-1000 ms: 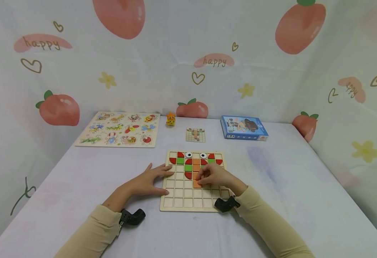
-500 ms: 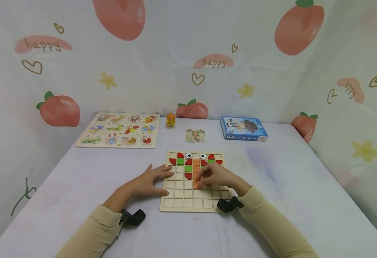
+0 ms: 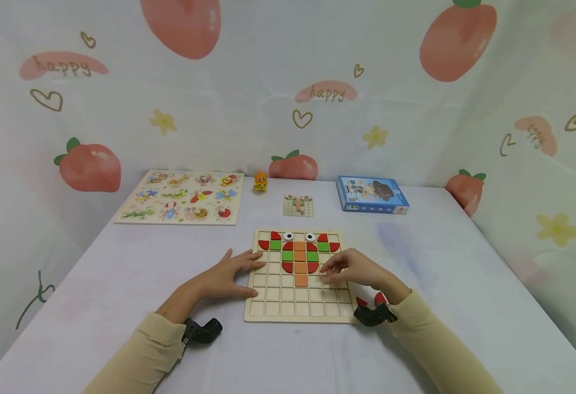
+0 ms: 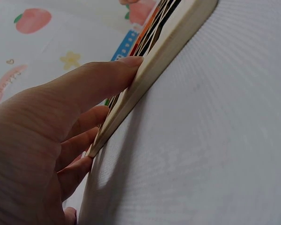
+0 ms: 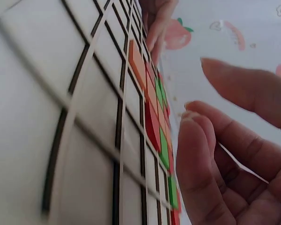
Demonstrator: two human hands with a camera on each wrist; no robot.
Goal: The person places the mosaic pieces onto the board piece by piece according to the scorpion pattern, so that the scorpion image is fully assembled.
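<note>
A wooden grid board (image 3: 274,310) lies on the table, partly filled with flat pieces. Down its middle runs a column of orange squares (image 3: 301,280), flanked by green squares (image 3: 288,256) and red quarter-round pieces (image 3: 312,267). Two eye pieces (image 3: 310,237) sit near the top. My left hand (image 3: 225,277) rests along the board's left edge, fingers fairly straight, thumb (image 4: 126,65) touching the rim. Over the board's right side hovers my right hand (image 3: 354,269); in the right wrist view its thumb and fingers are apart with nothing between them.
Red pieces (image 3: 380,299) lie right of the board, partly hidden by the right wrist. Behind the board are a small pattern card (image 3: 298,206), an orange toy figure (image 3: 260,181), a blue box (image 3: 372,195) and an insect puzzle board (image 3: 180,198).
My right hand has moved right, away from the orange column, uncovering green and red pieces there and the red ones beside the board. The left hand stays in place.
</note>
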